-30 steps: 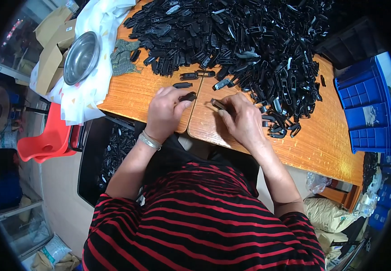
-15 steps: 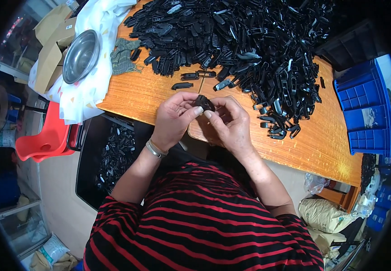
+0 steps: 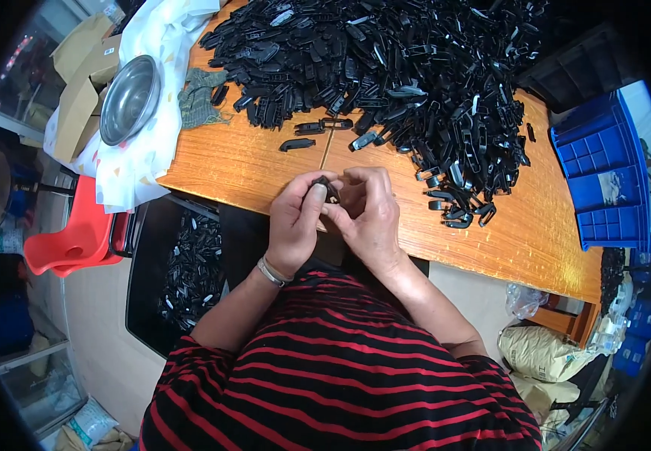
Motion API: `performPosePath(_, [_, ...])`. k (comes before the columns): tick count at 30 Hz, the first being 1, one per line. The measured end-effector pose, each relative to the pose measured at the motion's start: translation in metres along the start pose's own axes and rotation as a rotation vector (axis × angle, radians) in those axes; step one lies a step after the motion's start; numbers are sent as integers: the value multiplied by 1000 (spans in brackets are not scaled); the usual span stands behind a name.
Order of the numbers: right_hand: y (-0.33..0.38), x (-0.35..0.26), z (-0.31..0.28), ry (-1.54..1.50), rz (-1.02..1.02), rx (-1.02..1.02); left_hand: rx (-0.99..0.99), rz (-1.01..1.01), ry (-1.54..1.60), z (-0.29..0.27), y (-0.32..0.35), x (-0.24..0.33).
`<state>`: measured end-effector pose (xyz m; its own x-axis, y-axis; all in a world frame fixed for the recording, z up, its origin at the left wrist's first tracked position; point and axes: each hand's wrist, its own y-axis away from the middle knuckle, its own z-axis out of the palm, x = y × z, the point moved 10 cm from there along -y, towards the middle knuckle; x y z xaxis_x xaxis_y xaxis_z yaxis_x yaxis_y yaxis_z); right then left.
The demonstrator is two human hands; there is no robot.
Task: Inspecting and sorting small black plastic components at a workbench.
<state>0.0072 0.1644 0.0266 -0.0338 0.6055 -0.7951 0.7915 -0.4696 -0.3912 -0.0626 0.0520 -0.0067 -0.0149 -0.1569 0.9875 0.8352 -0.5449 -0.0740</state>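
Both hands pinch a black clip (near the table edge).

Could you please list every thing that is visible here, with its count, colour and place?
small plastic part: one, black, held between both hands
plastic parts pile: many, black, far half of table
table: one, orange wood
steel bowl: one, silver, on white cloth, left
cloth rag: one, grey-green, beside bowl
bin: one, blue, right
crate of parts: one, black, under table, left
stool: one, red, left
left hand: fingers on part
right hand: fingers on part
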Motion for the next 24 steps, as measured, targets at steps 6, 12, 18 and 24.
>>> performPosePath(6, [6, -14, 21, -170, -57, -126, -125, 102, 14, 10, 2, 10])
performPosePath(12, [17, -17, 56, -216, 42, -246, -76, 95, -218, -21, 9, 22])
performPosePath(18, [23, -28, 76, -348, 14, -260, 58, -21, -7, -45, 27, 17])
performPosePath(24, [17, -28, 73, -393, -35, -248, 122, -13, -36, -44, 25, 19])
